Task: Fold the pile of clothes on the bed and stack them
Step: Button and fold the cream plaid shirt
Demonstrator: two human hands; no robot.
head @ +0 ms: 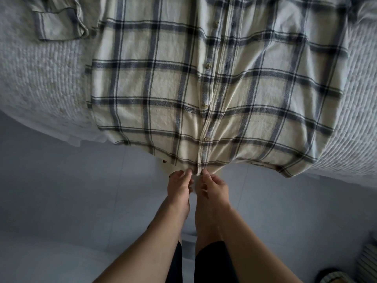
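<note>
Both hands meet at the bottom hem of the plaid shirt, where the cloth hangs over the near edge of the bed: the left hand pinches the hem just to the left of the button placket, and the right hand pinches it just to the right, fingers curled onto the fabric and close together. It looks like they are fastening the lowest button or squaring the two front panels before folding, though the exact contact under the fingertips is too small to tell. From here the likeliest trouble is a tug toward the floor: the shirt is already draped past the mattress edge, and a downward pull could drag it off the bed. Uneven tension between the two hands could also skew the placket, so the front panels overlap crookedly and any fold made afterward comes out lopsided. Farther up, the body lies fairly flat, front side up, with buttons running along the middle. At the far left a sleeve lies bunched on the quilted cover; left crumpled, it would make a lump inside the finished fold.
</note>
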